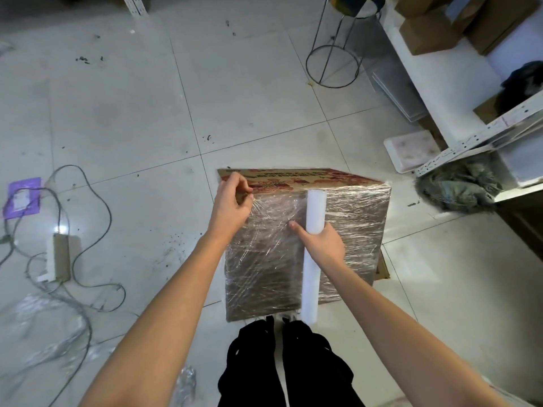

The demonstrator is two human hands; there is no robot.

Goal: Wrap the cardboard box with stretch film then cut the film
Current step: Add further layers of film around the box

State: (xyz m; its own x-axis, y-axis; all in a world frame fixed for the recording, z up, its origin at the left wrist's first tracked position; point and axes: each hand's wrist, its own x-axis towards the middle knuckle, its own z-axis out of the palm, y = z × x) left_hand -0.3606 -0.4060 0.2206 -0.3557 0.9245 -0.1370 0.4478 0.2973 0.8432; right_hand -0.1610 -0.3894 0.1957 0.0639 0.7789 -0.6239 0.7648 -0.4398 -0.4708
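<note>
A brown cardboard box (355,218) stands on the tiled floor in front of my feet, its top covered in shiny stretch film (270,259). A strip with red print at its far edge is bare. My right hand (320,243) grips a white film roll (313,230) that lies lengthwise across the middle of the box top, thumb pointing left. My left hand (232,201) pinches the film's edge at the box's far left corner.
A power strip (58,257) with tangled cables lies on the floor to the left, near a purple packet (23,198). White shelving (458,92) with boxes stands at the right, a mop head (461,186) beside it. A wire stool frame (333,66) stands behind.
</note>
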